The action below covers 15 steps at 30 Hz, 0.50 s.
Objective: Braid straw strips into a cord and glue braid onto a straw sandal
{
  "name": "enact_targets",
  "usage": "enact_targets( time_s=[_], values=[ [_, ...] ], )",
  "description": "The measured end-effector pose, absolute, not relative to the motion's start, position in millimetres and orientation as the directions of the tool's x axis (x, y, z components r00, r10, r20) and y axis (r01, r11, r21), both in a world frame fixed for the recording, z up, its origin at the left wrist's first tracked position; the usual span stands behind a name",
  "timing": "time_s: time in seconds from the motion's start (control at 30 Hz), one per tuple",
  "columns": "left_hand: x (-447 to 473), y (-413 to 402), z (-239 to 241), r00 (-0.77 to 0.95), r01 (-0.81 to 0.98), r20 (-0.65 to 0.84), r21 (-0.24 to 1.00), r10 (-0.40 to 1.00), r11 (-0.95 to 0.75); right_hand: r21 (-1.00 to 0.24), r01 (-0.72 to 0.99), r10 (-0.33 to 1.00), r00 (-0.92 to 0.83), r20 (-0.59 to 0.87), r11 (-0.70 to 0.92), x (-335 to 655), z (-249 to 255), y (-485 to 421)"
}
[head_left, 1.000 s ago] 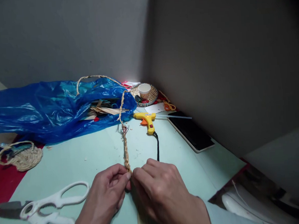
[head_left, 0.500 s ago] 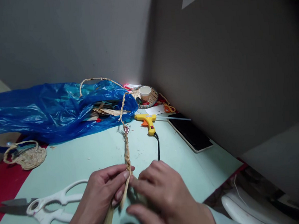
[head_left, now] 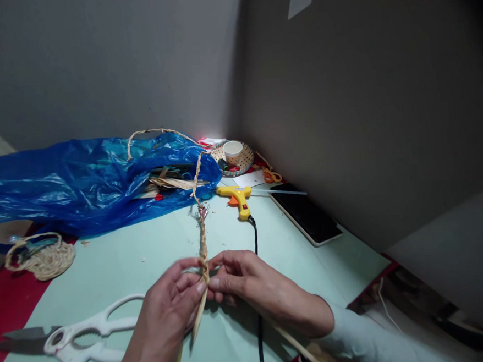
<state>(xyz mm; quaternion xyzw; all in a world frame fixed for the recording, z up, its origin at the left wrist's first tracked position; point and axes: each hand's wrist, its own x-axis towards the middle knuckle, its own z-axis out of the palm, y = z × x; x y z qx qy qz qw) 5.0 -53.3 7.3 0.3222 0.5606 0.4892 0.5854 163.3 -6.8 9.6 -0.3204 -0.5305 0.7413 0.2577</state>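
A braid of pale dried straw (head_left: pixel 203 241) runs toward me down the middle of the table, held by a small metal clip (head_left: pixel 203 211) partway along. My left hand (head_left: pixel 173 299) pinches the braid's near end between thumb and fingers, and a loose strand (head_left: pixel 198 319) hangs below it. From the other side my right hand (head_left: pixel 248 282) closes thumb and fingertips on the same spot. Another long strand (head_left: pixel 300 348) trails from under my right hand toward the lower right. White-handled scissors (head_left: pixel 82 335) lie left of my left hand, partly hidden by that arm.
A blue plastic bag (head_left: pixel 80 181) with straw inside lies at the back left. A yellow glue gun (head_left: pixel 238 198) with a black cord rests near the centre, beside a phone (head_left: pixel 305 215). Behind it are a woven tray (head_left: pixel 246 157) with a cup and orange scissors (head_left: pixel 271 175). A coiled straw piece (head_left: pixel 52 257) sits left.
My right hand, blurred and spread before, has moved up and pinches at the braid. One strand now stretches out beneath my right forearm. My left hand keeps its hold.
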Motion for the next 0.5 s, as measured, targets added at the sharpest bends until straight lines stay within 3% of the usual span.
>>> enact_targets(
  time_s=[0.1,0.27,0.5],
  values=[
    [5.6,-52.8,2.2,-0.09,-0.217,-0.278,0.943,0.956,0.254,-0.959,-0.024,0.724,-0.661,-0.197,-0.283,164.2,7.6,-5.7],
    [6.0,-55.7,-0.6,-0.067,-0.093,-0.3,0.951,0.952,0.293,-0.988,0.08,0.8,-0.58,-0.153,-0.131,162.3,-7.0,-7.2],
    [-3.0,-57.0,14.0,-0.045,0.385,-0.216,0.897,0.975,0.216,-0.973,0.228,0.819,-0.555,-0.146,-0.019,161.7,-4.5,-9.3]
  ],
)
